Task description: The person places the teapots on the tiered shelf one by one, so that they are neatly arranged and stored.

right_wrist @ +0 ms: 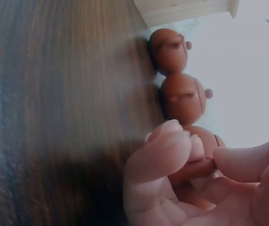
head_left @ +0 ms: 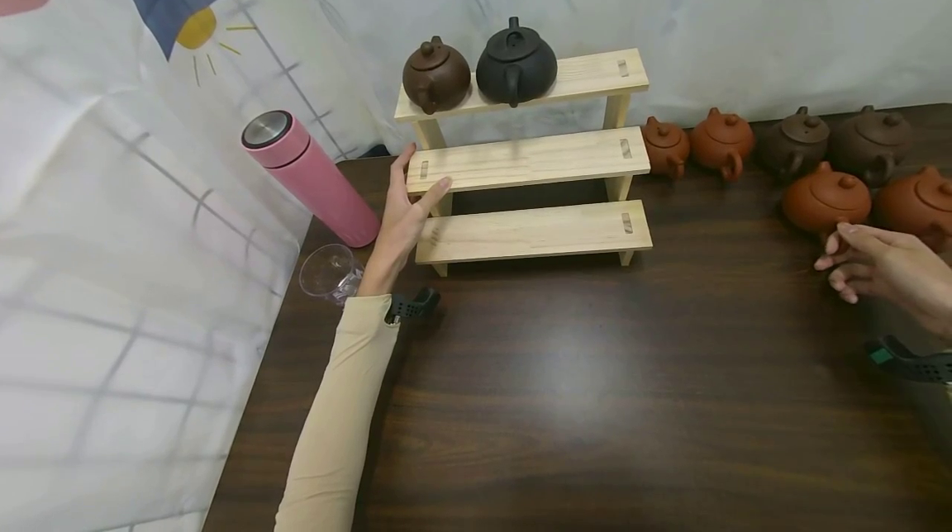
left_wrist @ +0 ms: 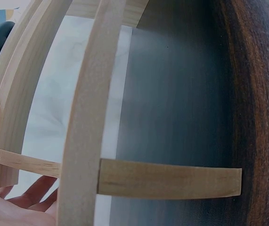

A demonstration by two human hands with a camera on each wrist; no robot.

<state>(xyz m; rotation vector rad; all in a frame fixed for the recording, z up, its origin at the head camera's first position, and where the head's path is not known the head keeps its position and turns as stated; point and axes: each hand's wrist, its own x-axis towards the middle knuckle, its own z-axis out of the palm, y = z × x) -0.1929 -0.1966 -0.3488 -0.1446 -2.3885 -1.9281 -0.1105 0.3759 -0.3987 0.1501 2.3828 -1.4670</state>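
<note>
L hand point(head_left: 400, 222) is gripping the L end of the stand's mid shelf point(head_left: 521, 160): thumb is lying on top, other fingers are wrapping round behind & under the board, so the grasp is closing on wood about as far as the plank's thickness allows. Prob. that hold is there to steady the stand, bc it's a light-looking open frame & the hand isn't holding anything else.

R hand point(head_left: 888, 268) is pinching an orange teapot point(head_left: 821, 193) on the R side of the bench point(head_left: 535, 400), thumb & fingertips closing on the slim part that's sticking out toward the person; can't tell if spout or handle. Slim part = easy pinch, whereas the round body is prob. slippery & has neighbours close by. Whether the pot's base is touching the bench, can't tell.

Another orange teapot point(head_left: 918, 197) is sitting just R of it. Behind, a row is standing along the cloth: two reddish teapots point(head_left: 721, 140) nr the stand, then two dark teapots point(head_left: 872, 140), prob. lined up to save room.

Top shelf point(head_left: 587, 82) is carrying a brown teapot point(head_left: 437, 78) & a black teapot point(head_left: 521, 61), side by side toward the L, projecting parts facing front, prob. for a uniform look.

Pink flask point(head_left: 320, 185) & clear glass point(head_left: 325, 270) are standing L of the stand, off to the side.
</note>
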